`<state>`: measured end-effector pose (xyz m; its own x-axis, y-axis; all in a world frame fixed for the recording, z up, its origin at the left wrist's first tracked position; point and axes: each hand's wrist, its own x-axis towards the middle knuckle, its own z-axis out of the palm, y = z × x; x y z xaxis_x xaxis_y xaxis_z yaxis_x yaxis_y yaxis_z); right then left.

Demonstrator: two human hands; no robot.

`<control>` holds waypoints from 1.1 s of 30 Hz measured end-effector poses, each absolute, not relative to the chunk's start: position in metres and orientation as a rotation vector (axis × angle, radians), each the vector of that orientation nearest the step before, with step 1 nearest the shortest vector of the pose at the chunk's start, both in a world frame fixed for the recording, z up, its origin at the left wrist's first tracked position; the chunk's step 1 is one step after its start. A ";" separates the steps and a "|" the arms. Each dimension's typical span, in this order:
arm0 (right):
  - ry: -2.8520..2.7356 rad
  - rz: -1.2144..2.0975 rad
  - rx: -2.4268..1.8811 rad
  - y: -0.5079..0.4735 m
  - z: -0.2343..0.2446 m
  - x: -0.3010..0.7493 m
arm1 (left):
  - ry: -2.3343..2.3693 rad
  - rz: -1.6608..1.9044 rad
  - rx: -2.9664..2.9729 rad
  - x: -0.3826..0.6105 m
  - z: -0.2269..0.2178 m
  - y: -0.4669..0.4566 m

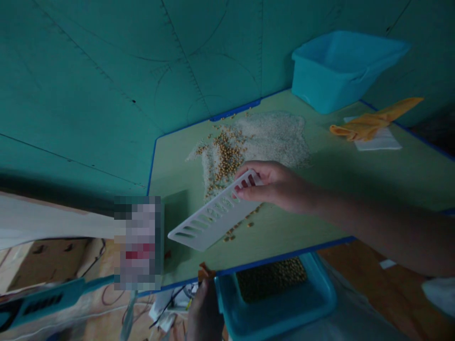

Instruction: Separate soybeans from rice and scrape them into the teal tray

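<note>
My right hand [275, 187] grips the upper end of a white slotted plastic panel [220, 220], tilted on edge over the table. Behind the panel lies a heap of tan round beans, like soybeans [227, 154], beside and partly over a spread of small white grains, like rice [273, 135]. A few loose beans [232, 229] lie on the near side. At the bottom, my left hand [205, 310] is closed at the left rim of a blue basin [279, 322], its fingers partly hidden. Tan beans and darker green ones [272, 279] lie in the basin, below the table edge.
The pale green table [302, 208] has blue edging and meets a green wall mat [106, 57]. A blue tub [320, 87] and an orange glove [373, 122] on white paper are at the back right. A pixelated box [140, 241] stands at the left.
</note>
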<state>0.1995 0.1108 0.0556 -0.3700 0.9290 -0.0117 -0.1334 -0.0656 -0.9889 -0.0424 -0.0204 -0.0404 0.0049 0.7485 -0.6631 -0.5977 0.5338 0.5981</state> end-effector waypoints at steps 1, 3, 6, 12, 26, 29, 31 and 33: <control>-1.349 1.571 -0.930 0.111 0.055 0.200 | 1.177 1.080 0.097 -0.038 -0.037 -0.018; -1.354 1.551 -0.943 0.112 0.055 0.201 | 1.269 1.139 -0.068 -0.030 -0.031 -0.012; -1.352 1.509 -0.966 0.114 0.054 0.203 | 1.363 1.162 -0.168 -0.023 -0.023 -0.007; -1.349 1.515 -0.989 0.116 0.054 0.202 | 1.409 1.181 -0.057 -0.021 -0.021 -0.005; -1.398 1.573 -1.032 0.112 0.054 0.200 | 1.394 1.209 -0.013 -0.015 -0.030 -0.008; -1.411 1.586 -1.044 0.112 0.054 0.200 | 1.369 1.216 0.021 -0.015 -0.030 -0.008; -1.420 1.595 -1.057 0.112 0.053 0.200 | 1.343 1.191 0.019 -0.015 -0.030 -0.008; -1.431 1.598 -1.064 0.112 0.053 0.201 | 1.347 1.177 0.002 -0.014 -0.029 -0.008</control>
